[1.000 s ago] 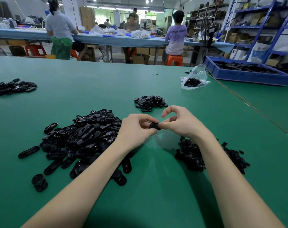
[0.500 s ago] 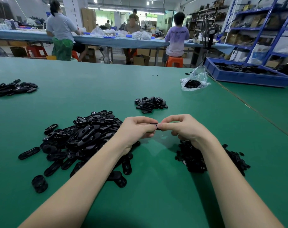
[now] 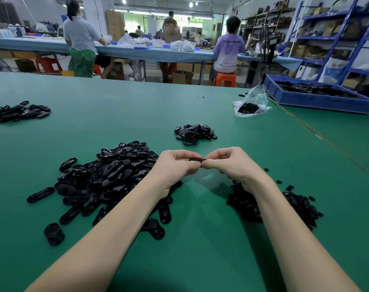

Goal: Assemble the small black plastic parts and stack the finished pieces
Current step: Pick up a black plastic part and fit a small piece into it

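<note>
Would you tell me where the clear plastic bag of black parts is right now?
In the head view, the clear plastic bag lies far right on the green table, just left of the blue bin.

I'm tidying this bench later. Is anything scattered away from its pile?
Yes. A few small black bits lie loose on the green table beyond the right-hand pile, and one oval shell sits apart left of the big heap.

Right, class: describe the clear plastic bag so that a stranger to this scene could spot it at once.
Start at the blue tray at the far right of the green table. Just left of its near corner lies the clear plastic bag, crumpled, with small black parts inside. Every other heap of black parts lies loose on the table; this one alone is bagged.
</note>
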Demonstrator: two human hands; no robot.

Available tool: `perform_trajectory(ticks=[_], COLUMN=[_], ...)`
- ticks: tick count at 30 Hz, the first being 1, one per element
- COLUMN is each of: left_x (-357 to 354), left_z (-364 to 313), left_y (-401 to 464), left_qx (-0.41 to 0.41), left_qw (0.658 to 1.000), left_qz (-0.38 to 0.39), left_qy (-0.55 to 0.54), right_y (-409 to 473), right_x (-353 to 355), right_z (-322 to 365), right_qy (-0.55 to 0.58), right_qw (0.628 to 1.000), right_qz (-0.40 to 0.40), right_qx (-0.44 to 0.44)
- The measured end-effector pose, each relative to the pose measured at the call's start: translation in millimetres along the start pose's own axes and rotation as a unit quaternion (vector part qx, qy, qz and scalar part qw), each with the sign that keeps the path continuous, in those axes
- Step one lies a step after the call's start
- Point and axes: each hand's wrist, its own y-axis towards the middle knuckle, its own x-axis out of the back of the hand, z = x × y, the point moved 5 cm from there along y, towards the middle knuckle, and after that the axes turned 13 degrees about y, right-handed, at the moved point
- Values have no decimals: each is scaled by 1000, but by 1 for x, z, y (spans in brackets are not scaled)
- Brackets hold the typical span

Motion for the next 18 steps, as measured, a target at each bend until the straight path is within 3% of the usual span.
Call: perform_trajectory(ticks=[8, 18], left_x=[-4, -3], left_z=[3, 3], left_y=[2, 2], left_qx=[27, -3], left_qw=[995, 999], left_qz=[46, -12], left_qy=[-89, -41], right_y=[0, 4], right_x=[-1, -3], right_z=[0, 2], right_qy=[16, -21], right_qw=[1000, 998], right_qz=[-8, -49], right_qx=[-6, 30])
